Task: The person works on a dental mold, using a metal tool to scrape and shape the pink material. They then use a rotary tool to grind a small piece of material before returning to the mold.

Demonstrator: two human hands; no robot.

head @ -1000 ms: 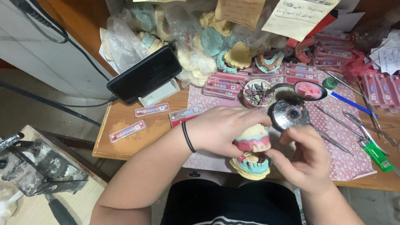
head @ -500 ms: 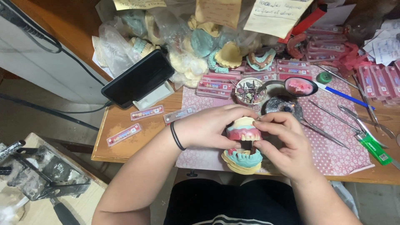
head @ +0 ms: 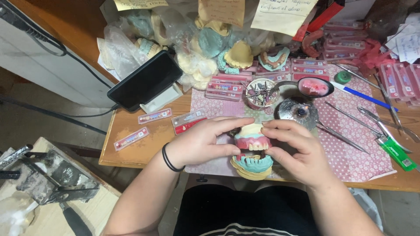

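While both hands' fingers [head: 227,150] pinch it, denture model [head: 253,150] sits between.

Pink-and-teal denture model [head: 253,150] over a pink dotted cloth [head: 363,144].

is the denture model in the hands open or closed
Open. The denture model shows a dark gap between its upper teeth and lower cast, held between the left hand and right hand.
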